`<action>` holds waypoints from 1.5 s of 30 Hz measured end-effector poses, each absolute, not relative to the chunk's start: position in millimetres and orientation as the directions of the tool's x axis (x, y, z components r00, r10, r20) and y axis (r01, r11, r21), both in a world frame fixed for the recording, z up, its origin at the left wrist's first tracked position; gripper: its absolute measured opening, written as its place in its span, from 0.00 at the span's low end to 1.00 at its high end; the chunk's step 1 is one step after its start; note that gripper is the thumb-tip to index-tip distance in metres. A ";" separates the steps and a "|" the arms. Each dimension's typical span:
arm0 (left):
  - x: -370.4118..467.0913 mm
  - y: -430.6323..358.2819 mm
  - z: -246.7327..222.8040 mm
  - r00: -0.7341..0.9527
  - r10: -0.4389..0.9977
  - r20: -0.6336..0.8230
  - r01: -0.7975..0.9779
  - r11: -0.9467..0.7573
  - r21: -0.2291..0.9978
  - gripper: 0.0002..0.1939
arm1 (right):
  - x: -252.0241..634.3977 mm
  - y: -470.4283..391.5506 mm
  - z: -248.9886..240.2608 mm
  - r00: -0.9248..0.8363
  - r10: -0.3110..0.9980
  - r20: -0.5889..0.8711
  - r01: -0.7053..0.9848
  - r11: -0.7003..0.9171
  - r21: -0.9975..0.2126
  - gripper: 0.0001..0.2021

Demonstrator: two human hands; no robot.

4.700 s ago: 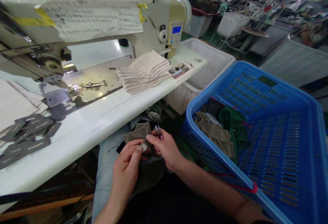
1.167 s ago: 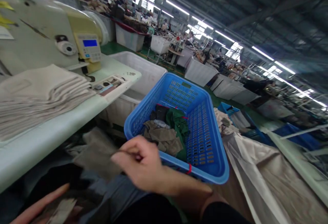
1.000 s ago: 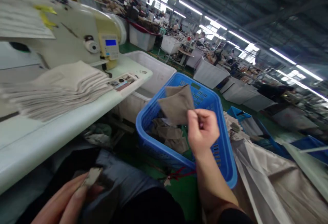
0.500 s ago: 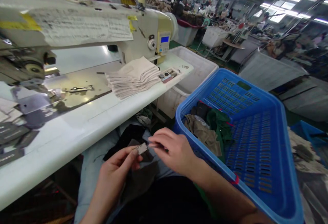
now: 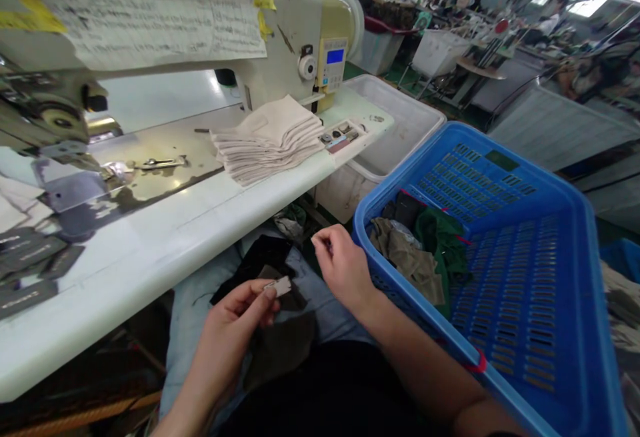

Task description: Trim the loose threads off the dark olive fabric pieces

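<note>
Pale tag (image 5: 283, 286) between left fingers (image 5: 260, 304), right hand (image 5: 346, 269) curled nearby

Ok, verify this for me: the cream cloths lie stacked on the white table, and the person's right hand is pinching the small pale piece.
The hand is wrong: the head view shows the left hand pinching the small pale piece. The cream cloths do lie stacked on the white table.
</note>
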State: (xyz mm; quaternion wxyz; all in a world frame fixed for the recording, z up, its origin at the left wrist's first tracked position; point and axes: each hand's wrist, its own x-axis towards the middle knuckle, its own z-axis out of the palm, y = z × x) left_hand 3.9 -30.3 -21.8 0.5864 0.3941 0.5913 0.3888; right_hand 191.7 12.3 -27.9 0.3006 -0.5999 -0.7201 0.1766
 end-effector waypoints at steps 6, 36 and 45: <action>8.3 -24.4 -16.8 -0.047 0.873 -0.486 -0.172 0.472 0.865 0.20 | 194.2 6.3 -25.7 -0.336 0.880 0.335 0.474 0.466 -0.747 0.05; 11.7 -18.6 -15.7 -0.129 0.842 -0.524 -0.204 0.494 0.845 0.19 | 179.2 -9.0 -23.8 -0.210 0.975 0.075 0.428 0.161 -0.889 0.15; 3.8 -22.1 -21.2 -0.122 0.896 -0.428 -0.048 0.425 0.904 0.17 | 173.5 -13.3 -23.9 -0.355 0.896 0.267 0.716 0.444 -0.539 0.13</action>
